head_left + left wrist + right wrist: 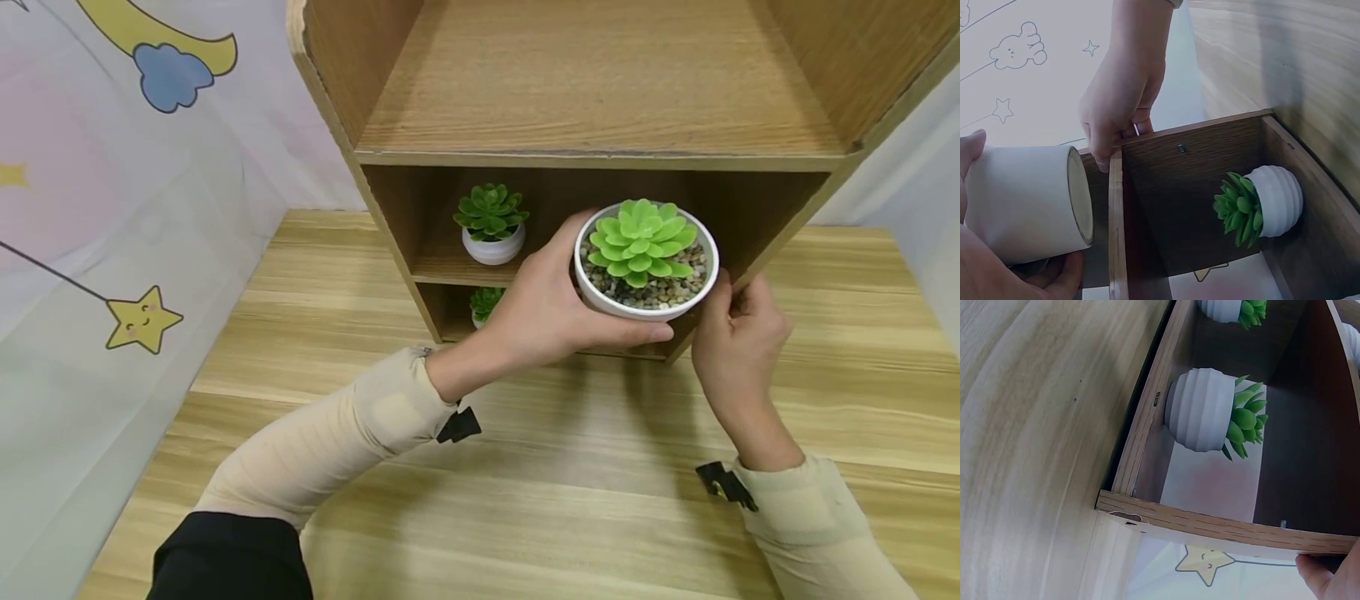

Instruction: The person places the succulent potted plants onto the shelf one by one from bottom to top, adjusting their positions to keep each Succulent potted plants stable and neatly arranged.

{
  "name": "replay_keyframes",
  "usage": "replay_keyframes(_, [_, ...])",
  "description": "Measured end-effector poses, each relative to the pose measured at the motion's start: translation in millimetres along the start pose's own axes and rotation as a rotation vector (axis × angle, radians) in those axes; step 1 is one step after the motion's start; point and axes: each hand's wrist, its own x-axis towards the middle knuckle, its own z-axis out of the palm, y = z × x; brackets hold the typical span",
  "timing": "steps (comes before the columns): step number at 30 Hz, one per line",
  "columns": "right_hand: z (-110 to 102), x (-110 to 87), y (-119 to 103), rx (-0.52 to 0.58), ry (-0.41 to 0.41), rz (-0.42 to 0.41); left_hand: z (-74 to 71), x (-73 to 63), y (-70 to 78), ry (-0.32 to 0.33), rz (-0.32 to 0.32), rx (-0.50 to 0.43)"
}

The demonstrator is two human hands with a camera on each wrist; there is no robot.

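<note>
A white pot with a bright green succulent [647,250] set in pebbles is held in my left hand [543,304], thumb along the near side and fingers around the far side. It is in front of the wooden shelf's [600,158] middle compartment. In the left wrist view the pot [1029,200] shows its smooth wall and base, beside the shelf boards. My right hand [742,358] grips the shelf's right side panel at its front edge, its fingers curled there in the left wrist view. A small potted succulent [491,225] stands on the middle level, at the left.
On the bottom level sits another small succulent [486,304], partly hidden by my left wrist. A ribbed white pot [1200,411] shows there in the right wrist view. The shelf stands on a wood-grain tabletop [480,517]. Behind hangs a cloth with cartoon stars [144,320].
</note>
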Motion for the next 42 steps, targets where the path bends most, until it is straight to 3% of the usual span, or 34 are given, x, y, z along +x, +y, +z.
replay_keyframes(3, [0,-0.4,-1,-0.013,-0.001,0.019,1.1,3.5,-2.9,-0.004,0.002,-0.002])
replay_keyframes(10, [-2,-0.1,-1,0.001,-0.012,-0.009,4.9,19.1,-34.6,0.006,0.019,0.019])
replay_keyframes(20, [-2,-0.3,-1,0.055,-0.002,-0.063,5.9,28.2,-36.9,0.026,0.02,0.03])
replay_keyframes(42, [0,0.6,2,0.068,0.015,-0.041,1.9,40.5,-39.1,0.05,-0.015,0.062])
